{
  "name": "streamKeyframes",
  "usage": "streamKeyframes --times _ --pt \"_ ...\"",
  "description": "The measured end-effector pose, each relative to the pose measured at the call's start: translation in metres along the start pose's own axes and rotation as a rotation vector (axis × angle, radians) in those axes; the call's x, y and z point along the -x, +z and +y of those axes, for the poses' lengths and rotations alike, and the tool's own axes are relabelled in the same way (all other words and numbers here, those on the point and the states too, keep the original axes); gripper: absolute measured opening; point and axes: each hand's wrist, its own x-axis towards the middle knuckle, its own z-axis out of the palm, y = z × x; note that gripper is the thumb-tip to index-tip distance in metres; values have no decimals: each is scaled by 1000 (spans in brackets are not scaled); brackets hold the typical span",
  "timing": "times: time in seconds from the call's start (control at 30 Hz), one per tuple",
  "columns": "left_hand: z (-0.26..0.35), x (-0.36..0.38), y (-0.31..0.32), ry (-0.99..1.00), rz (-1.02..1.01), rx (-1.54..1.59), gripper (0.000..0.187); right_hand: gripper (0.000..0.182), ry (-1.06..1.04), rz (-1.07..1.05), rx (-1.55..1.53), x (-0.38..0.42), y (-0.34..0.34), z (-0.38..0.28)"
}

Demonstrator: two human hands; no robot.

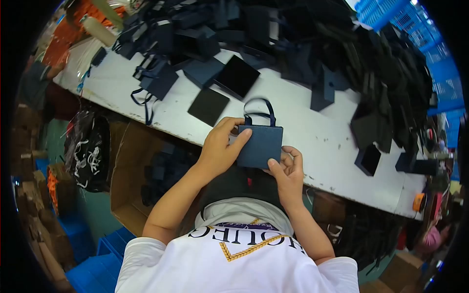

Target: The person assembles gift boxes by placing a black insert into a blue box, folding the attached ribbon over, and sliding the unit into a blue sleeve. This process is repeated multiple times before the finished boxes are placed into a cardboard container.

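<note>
Held in front of my body is a small navy gift bag (pixel 260 147) with two ribbon handles standing up from its top edge. My left hand (pixel 222 144) grips its upper left corner, thumb on the front face. At the lower right corner, my right hand (pixel 288 171) pinches the bag, thumb on the front and fingers behind. On the table just beyond lie a black square panel (pixel 208 106) and an open black box (pixel 238 76). Another navy bag with loose ribbon handles (pixel 162 84) rests to the left.
A large heap of dark bags and boxes (pixel 303 39) covers the far side of the white table (pixel 312 136). An open cardboard carton (pixel 128 171) stands below the near edge at left. Blue crates (pixel 439 68) are stacked at right. Another person (pixel 36 85) is at far left.
</note>
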Motion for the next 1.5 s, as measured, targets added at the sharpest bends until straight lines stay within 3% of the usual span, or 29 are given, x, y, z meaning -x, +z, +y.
streamKeyframes --times 0.07,0.17,0.23,0.3,0.33,0.5,0.6,0.7,0.73,0.8,0.87,0.9,0.93,0.97,1.03,1.07,1.1,1.17,1.27,1.43,1.5 --pt "2 -11 11 -9 -78 -91 27 40 -62 29 57 9 -6 7" --pt "-1 -19 25 -73 -84 178 26 43 -69 70 93 11 -21 20" --pt "8 -21 31 29 26 201 21 42 -128 136 238 12 -24 15" --pt "31 -19 29 7 77 340 18 42 -140 152 306 10 -28 14" --pt "52 -17 27 -98 41 547 17 41 -150 158 348 10 -28 12" --pt "67 -4 41 268 -10 82 17 41 -185 194 373 5 -26 13" --pt "53 10 39 481 -8 -508 27 42 -9 246 11 5 -28 6" --pt "39 36 53 430 -105 -598 35 33 -43 230 206 9 -29 5" --pt "35 40 57 290 -145 -507 46 28 -38 187 345 9 -30 6" --pt "38 41 54 187 -106 -528 52 25 -34 115 625 8 -36 9" --pt "37 39 61 135 -96 -530 64 25 -85 -37 542 13 -46 11" --pt "43 39 61 -23 -130 -428 66 23 -2 -84 484 15 -52 -3" --pt "39 41 59 78 -135 -559 64 18 -220 -60 713 17 -65 -8" --pt "34 43 56 180 -125 -693 62 18 -500 155 952 19 -79 -19" --pt "33 47 53 127 -104 -732 59 25 -629 491 1147 13 -125 -54" --pt "30 47 52 67 -106 -670 57 38 -795 625 1320 10 -156 -73" --pt "26 47 51 100 -103 -629 56 49 -790 691 1415 11 -180 -94" --pt "17 46 47 151 -92 -549 55 51 -853 745 1714 9 -226 -121" --pt "11 38 41 253 -106 -533 50 46 -585 385 1649 11 -273 -105" --pt "9 27 32 303 -145 -553 49 28 -328 303 1544 46 -179 -99" --pt "14 25 29 276 -187 -520 52 35 -409 194 1496 47 -169 -94"
